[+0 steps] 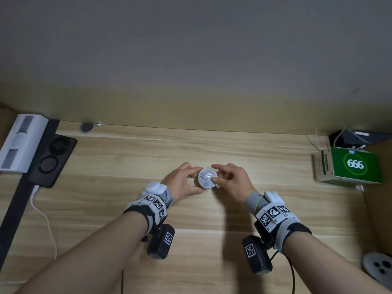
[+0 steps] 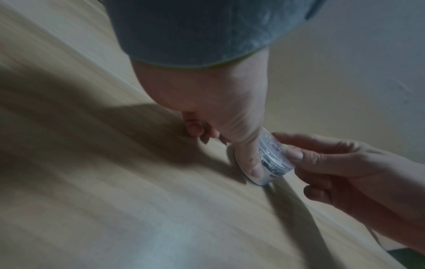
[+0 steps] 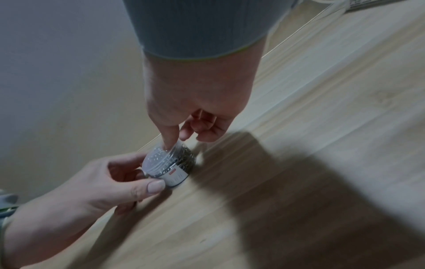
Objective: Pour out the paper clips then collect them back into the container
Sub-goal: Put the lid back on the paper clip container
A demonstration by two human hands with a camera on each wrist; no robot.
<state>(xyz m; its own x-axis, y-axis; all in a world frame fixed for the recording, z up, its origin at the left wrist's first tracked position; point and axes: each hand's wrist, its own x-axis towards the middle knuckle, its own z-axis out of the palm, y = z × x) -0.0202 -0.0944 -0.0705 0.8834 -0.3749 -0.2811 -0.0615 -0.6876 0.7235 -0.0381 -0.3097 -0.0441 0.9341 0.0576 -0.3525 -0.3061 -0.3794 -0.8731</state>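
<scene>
The container [image 1: 208,178], a small round clear tub with a white label band low on its wall, stands upright on the bench [image 1: 212,240] a little below the middle of the head view. It is packed with paper clips [image 3: 181,160], a dark metal mass filling it nearly to the top, and a clear lid [image 3: 158,157] sits over the mouth. No clips lie loose on the wood anywhere in view. By my reading the task is at its very start: the lid must come off, the clips go out, and all of them be gathered back. A finished run would look much the same, so I hold this loosely.

The left hand [image 1: 184,181] comes in from 9 o'clock of the tub. Its thumb [image 3: 149,187] presses the label band at the near side, and its curled fingers [image 1: 194,171] reach the far side, so it grips the wall and steadies the tub.

The right hand [image 1: 230,180] comes in from 3 o'clock. Its thumb [image 1: 214,179] lies on the lid and its forefinger [image 1: 218,166] arches over the far rim at 12 o'clock, a pinch on the lid's edge. The other fingers are loosely curled, clear of the tub, holding nothing.
</scene>
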